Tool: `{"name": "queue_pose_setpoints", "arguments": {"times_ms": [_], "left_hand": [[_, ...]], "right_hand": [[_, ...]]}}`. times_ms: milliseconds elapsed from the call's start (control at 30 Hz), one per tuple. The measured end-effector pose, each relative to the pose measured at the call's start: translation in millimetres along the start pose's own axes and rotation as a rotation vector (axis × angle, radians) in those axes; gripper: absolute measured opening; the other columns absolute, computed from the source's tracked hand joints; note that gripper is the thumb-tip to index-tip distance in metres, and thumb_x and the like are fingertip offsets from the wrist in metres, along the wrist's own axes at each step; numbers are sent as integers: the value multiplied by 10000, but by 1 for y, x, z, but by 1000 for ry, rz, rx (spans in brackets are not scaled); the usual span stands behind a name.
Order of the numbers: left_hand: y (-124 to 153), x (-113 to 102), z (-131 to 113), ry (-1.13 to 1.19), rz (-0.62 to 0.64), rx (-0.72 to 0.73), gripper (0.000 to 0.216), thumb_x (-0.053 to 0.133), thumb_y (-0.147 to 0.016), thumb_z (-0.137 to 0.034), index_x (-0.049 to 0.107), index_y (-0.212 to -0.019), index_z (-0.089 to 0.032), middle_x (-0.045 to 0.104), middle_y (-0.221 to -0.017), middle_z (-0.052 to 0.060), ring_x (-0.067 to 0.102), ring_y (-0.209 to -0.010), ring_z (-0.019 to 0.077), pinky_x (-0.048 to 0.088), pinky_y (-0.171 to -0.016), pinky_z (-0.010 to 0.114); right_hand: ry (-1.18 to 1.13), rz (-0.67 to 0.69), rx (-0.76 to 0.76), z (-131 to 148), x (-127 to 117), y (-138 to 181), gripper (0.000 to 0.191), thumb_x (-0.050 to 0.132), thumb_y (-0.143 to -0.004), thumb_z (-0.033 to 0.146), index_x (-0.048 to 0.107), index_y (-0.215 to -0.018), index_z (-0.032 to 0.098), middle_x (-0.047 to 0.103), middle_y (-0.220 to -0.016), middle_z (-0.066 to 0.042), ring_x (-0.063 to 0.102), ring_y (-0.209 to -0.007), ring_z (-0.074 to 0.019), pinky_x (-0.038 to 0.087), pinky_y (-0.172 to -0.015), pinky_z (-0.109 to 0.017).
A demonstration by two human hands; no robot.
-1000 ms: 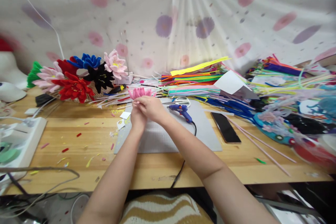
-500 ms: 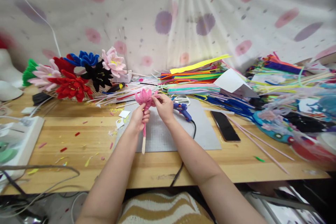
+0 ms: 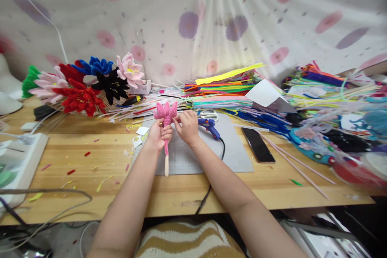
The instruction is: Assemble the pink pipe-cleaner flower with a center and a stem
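Note:
My left hand (image 3: 157,136) is closed round the stem of a pink pipe-cleaner flower (image 3: 166,112), held upright over the grey cutting mat (image 3: 232,153). Below the fist the pink-wrapped stem ends in a bare, pale tip. At the right side of the flower's base, my right hand (image 3: 188,128) pinches with thumb and forefinger; what lies between them is too small to make out. A blue glue gun (image 3: 211,128) rests on the mat to the right of that hand, with white-handled scissors (image 3: 209,114) just behind it.
Finished fuzzy flowers (image 3: 81,96) stand at the back left. Bundles of coloured pipe cleaners (image 3: 223,90) line the back. On the right lies a phone (image 3: 257,145), beside loose pink pipe cleaners (image 3: 298,163). A white power strip (image 3: 28,165) sits at the left edge, and scraps litter the wood.
The pink flower has been turned and tipped, so its petals and wrapped base now face me. My right hand has shifted slightly down, still pinching beside the base. The view has moved slightly.

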State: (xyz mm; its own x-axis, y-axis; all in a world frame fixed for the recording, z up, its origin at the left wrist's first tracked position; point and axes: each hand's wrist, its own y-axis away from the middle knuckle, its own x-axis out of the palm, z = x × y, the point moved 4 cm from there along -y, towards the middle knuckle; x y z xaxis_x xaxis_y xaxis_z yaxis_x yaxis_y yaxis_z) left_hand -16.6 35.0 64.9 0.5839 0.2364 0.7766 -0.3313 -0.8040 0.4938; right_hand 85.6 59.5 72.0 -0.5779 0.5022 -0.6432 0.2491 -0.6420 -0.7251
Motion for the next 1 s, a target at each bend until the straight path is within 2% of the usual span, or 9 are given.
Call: {"name": "queue_pose_setpoints", "arguments": {"times_ms": [100, 300, 533, 767, 1000], "left_hand": [[3, 2, 0, 12, -1, 10, 310, 273, -891, -296, 382, -637, -157, 222, -449, -76, 218, -292, 21, 130, -244, 93], [6, 3, 0, -20, 0, 77, 375, 284, -887, -436, 370, -642, -166, 261, -473, -67, 237, -308, 24, 139, -245, 95], [2, 1, 1, -75, -52, 136, 307, 268, -921, -285, 379, -663, -161, 270, -464, -71, 236, -292, 21, 113, -257, 92], [1, 2, 2, -60, -34, 157, 329, 306, -929, -332, 388, -663, -157, 261, -449, -83, 224, -279, 14, 108, -250, 93], [3, 5, 3, 59, 44, 137, 324, 343, -927, -310, 382, -645, -155, 273, -465, -75, 225, -305, 12, 121, -253, 90]], "right_hand": [[17, 1, -10, 0, 2, 2, 165, 510, -839, 269, 549, -697, 195, 575, -708, -31, 463, -835, -186, 296, -794, -325], [21, 11, -1, -1, 8, 5, 189, 482, -853, 271, 547, -691, 196, 564, -676, -23, 465, -800, -176, 286, -786, -320], [11, 0, 16, -3, 10, 6, 136, 510, -825, 234, 539, -698, 195, 590, -689, -16, 472, -804, -172, 284, -781, -310], [10, 35, 26, -3, 11, 5, 130, 496, -838, 245, 554, -733, 194, 594, -690, -17, 471, -803, -169, 279, -785, -310], [7, 71, 33, -2, 7, 4, 168, 471, -867, 264, 576, -757, 192, 612, -712, -23, 479, -811, -169, 279, -777, -310]]}}
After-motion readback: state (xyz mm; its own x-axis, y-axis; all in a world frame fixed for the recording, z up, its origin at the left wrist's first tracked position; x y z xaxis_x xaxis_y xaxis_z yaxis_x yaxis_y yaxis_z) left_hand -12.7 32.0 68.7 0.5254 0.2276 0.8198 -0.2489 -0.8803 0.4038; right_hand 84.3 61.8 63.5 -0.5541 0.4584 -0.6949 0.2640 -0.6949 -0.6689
